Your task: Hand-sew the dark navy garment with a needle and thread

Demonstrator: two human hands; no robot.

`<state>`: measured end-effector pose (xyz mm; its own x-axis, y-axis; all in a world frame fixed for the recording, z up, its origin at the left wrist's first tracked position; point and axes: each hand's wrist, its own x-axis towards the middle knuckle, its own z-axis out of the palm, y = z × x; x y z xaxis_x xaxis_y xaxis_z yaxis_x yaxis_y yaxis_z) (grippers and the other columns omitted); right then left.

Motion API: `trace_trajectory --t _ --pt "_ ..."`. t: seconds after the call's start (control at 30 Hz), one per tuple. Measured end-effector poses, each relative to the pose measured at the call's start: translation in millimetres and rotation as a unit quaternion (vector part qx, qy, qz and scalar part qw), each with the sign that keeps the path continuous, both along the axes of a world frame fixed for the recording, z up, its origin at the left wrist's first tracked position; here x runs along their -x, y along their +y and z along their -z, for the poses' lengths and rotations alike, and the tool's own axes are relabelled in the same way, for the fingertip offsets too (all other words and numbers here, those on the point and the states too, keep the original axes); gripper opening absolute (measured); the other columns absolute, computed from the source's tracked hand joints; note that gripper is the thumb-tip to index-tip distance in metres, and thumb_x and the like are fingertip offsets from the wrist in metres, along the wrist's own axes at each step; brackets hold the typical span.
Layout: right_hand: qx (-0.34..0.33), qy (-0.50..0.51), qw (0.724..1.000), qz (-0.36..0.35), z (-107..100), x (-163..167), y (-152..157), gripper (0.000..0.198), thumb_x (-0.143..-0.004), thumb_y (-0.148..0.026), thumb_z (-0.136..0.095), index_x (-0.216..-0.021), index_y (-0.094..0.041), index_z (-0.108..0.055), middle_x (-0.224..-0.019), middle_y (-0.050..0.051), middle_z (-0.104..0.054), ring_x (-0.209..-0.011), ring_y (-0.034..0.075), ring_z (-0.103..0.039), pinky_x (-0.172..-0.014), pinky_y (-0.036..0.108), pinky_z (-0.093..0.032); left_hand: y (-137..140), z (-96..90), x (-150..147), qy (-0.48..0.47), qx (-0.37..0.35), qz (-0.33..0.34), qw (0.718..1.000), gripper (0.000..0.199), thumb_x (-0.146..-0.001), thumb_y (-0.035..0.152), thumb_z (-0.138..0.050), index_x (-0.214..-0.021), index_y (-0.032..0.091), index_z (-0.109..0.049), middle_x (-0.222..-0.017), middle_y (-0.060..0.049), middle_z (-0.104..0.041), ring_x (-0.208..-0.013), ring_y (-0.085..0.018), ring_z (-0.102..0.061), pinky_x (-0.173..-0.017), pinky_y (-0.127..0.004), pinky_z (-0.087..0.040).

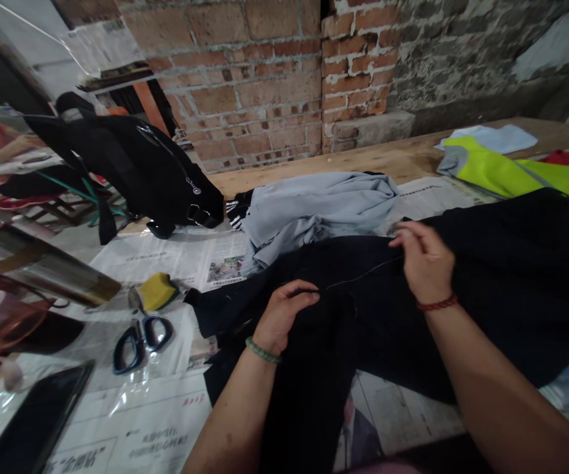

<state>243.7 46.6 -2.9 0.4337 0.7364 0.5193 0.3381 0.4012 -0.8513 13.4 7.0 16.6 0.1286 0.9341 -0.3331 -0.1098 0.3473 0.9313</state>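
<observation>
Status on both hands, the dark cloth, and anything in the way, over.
Left hand holding dark cloth; right hand pinching pale thread. Thread span between hands looks unobstructed. Grey garment bunched just beyond cloth; scissors off left.

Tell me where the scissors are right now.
In the head view, the scissors lie at left on newspaper, beside the yellow item, up and right of the phone.

Rough red-brown brick wall [249, 85]
Dark grey brickwork [452, 49] stands to its right, a brown wooden tabletop [407, 160] before it.
</observation>
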Motion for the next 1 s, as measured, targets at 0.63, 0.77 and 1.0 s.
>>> trace_trajectory --t 0.63,0.77,1.0 --pt "0.039 -0.342 0.876 -0.337 12.9 44.0 -17.0 0.029 -0.082 -0.010 -0.041 -0.099 -0.027 -0.056 -0.080 0.001 -0.060 -0.072 0.012 -0.054 -0.070 0.028 -0.034 -2.2 2.7 -0.8 -0.040 0.039 0.039 0.998 0.018 -0.060 0.025 -0.064 -0.050 0.014 -0.053 -0.045 0.005 -0.047 -0.041 -0.006 -0.039 -0.043 -0.019 -0.027" --pt "0.046 -0.322 0.876 -0.357 11.1 45.5 -18.2 0.028 -0.083 -0.011 -0.040 -0.099 -0.028 -0.056 -0.079 0.000 -0.060 -0.072 0.012 -0.054 -0.070 0.028 -0.036 -2.6 3.5 -0.4 -0.044 0.030 0.040 0.998 0.020 -0.061 0.025 -0.063 -0.049 0.014 -0.051 -0.044 0.006 -0.044 -0.041 -0.006 -0.038 -0.043 -0.019 -0.026" --pt "0.075 -0.257 0.874 -0.405 7.3 51.1 -23.5 0.024 -0.083 -0.014 -0.040 -0.094 -0.026 -0.058 -0.078 -0.001 -0.061 -0.074 0.011 -0.056 -0.072 0.027 -0.041 -1.8 0.9 -0.2 -0.023 0.002 0.061 0.998 0.008 -0.060 0.020 -0.063 -0.058 0.013 -0.062 -0.052 0.003 -0.053 -0.048 -0.007 -0.044 -0.047 -0.018 -0.032"
